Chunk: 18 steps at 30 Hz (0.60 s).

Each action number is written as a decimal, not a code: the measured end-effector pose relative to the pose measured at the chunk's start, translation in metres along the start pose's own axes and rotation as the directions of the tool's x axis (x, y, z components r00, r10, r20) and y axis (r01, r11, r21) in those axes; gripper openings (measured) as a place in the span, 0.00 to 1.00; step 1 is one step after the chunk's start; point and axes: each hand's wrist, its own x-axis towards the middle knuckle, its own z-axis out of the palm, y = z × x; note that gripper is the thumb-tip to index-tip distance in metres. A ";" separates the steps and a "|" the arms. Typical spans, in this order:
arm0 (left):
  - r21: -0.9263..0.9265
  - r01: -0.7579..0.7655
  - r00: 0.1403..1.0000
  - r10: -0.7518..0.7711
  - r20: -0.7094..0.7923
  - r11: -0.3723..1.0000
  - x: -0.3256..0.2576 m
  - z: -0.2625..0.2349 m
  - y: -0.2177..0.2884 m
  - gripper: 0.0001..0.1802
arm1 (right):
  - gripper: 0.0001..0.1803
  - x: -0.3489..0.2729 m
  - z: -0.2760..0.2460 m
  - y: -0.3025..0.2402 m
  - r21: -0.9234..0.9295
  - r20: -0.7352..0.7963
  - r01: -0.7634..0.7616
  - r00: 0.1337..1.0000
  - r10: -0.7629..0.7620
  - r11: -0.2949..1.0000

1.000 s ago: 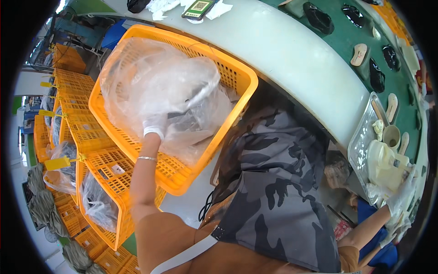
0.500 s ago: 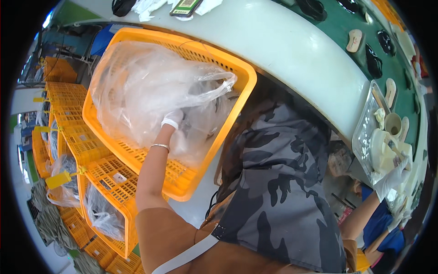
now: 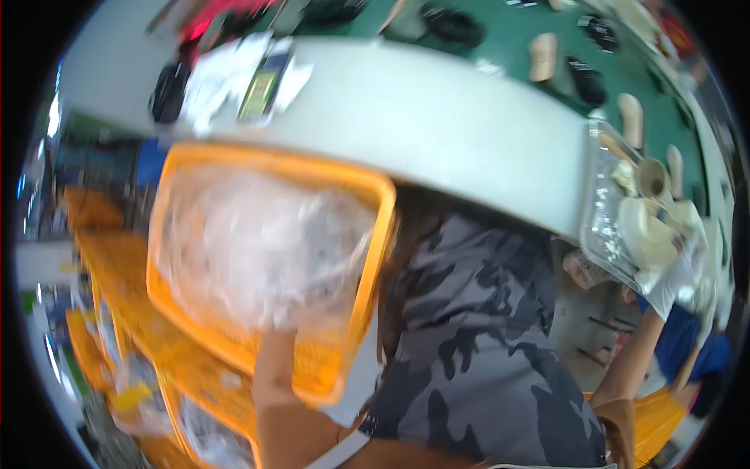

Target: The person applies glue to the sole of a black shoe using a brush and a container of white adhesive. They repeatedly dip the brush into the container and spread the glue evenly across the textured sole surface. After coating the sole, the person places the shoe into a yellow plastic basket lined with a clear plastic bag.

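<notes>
Orange plastic crate point(image 3: 367, 258), lined with a crumpled clear plastic bag point(image 3: 258, 242), sits at the person's left side, its far rim just under the curved edge of the white worktable point(image 3: 437, 125). The bag fills most of the crate and hides whatever lies inside; the picture is blurred here, so the contents cannot be made out. The left hand point(image 3: 273, 340) reaches up into the near part of the crate and disappears under the plastic, so I cannot tell how far its fingers are spread or whether they have hold of the bag or of something in it. The left forearm point(image 3: 273, 406) rises from the lower edge to the crate. More orange crates point(image 3: 133, 313), some with bags in them, are stacked below and to the left of it.

Beside the crate on the right is the person's grey camouflage-patterned top point(image 3: 476, 344). Farther right, the right hand point(image 3: 676, 273), in a pale glove, is raised near a clear tray point(image 3: 601, 227) at the table's edge; its fingers look partly curled, but whether they grip anything cannot be told. The tray holds pale rounded pieces point(image 3: 648, 230). On the green surface point(image 3: 508, 31) beyond the white table lie several dark and tan shoe-sole shapes point(image 3: 543, 56), well apart from the crate. Papers and a dark flat device point(image 3: 262, 78) lie on the white table above the crate.
</notes>
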 end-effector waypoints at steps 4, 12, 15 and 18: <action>-0.075 -0.080 0.997 0.081 0.010 0.994 0.031 0.003 0.031 0.22 | 0.10 -0.023 0.052 -0.067 0.019 -0.110 -0.068 0.991 0.069 0.998; -0.196 -0.228 0.974 0.224 -0.043 0.954 0.081 -0.028 0.121 0.22 | 0.05 -0.037 0.052 -0.083 0.199 -0.134 -0.091 0.984 0.119 0.976; -0.249 -0.253 0.967 0.249 -0.046 0.935 0.082 -0.035 0.137 0.22 | 0.04 -0.048 0.047 -0.090 0.194 -0.173 -0.159 0.966 0.193 0.968; -0.295 -0.260 0.965 0.256 -0.055 0.919 0.079 -0.041 0.144 0.22 | 0.04 -0.055 0.052 -0.081 0.247 -0.186 -0.141 0.964 0.189 0.959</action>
